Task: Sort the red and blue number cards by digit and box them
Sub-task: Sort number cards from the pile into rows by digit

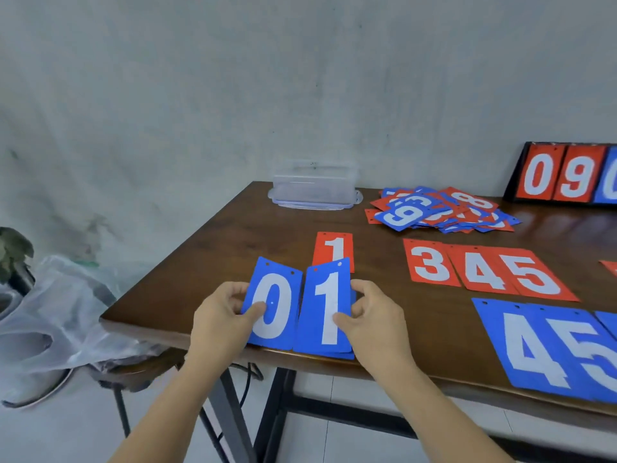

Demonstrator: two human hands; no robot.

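Wooden table (253, 235) bears number cards (434, 265), clear box (314, 188).

The table (260, 228) is dark wood with a smooth, polished top that shines glossy toward the right edge of the frame. Its legs (280, 412), at bottom centre, look like matt black metal. The blue 0 card (283, 329), the blue 1 card (329, 305) and the loose pile (440, 210) at upper right are thin, stiff, matt sheets; plastic or coated card, I cannot tell. The box (314, 185) is clear, smooth plastic. The wall (200, 78) is rough, blotchy, matt plaster. At the left edge a bag (66, 312) is thin, crinkled, translucent plastic film.
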